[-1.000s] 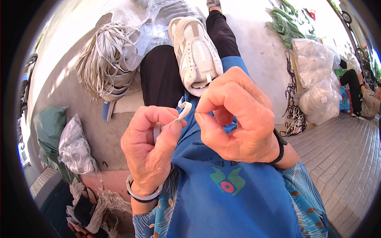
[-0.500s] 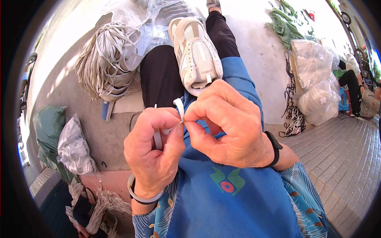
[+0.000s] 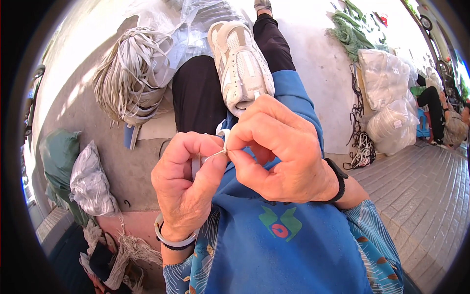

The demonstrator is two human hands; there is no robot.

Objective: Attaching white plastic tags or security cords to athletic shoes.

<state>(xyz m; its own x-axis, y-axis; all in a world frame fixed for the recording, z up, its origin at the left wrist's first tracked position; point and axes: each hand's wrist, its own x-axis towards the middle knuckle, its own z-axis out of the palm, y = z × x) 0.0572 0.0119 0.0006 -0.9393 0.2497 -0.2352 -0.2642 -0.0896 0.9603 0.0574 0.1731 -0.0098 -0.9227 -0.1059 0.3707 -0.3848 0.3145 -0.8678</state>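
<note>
A thin white shoelace (image 3: 225, 139) is pinched between both my hands above my lap, one part of it bent up into a small loop. My left hand (image 3: 188, 171) grips it between thumb and forefinger, and a flat stretch of lace runs behind the thumb. Close against it, my right hand (image 3: 279, 152) pinches the same lace with thumb and fingertip. Just beyond my fingers a beige and white sneaker (image 3: 245, 68) lies on my legs, toe pointing away. No lace shows in the sneaker's eyelets. My right hand hides part of its heel end.
A big bundle of pale laces (image 3: 134, 73) stands at the far left. Nearer on that side are a green bag (image 3: 59, 157) and a grey plastic bag (image 3: 93, 181). Clear plastic packs (image 3: 384, 78) and dark laces (image 3: 359, 108) lie at right, with another person (image 3: 435, 112) beyond.
The upright loop of lace between my fingertips has become smaller and lower. Both hands stay pinched together, with my left wrist shifted slightly to the left.
</note>
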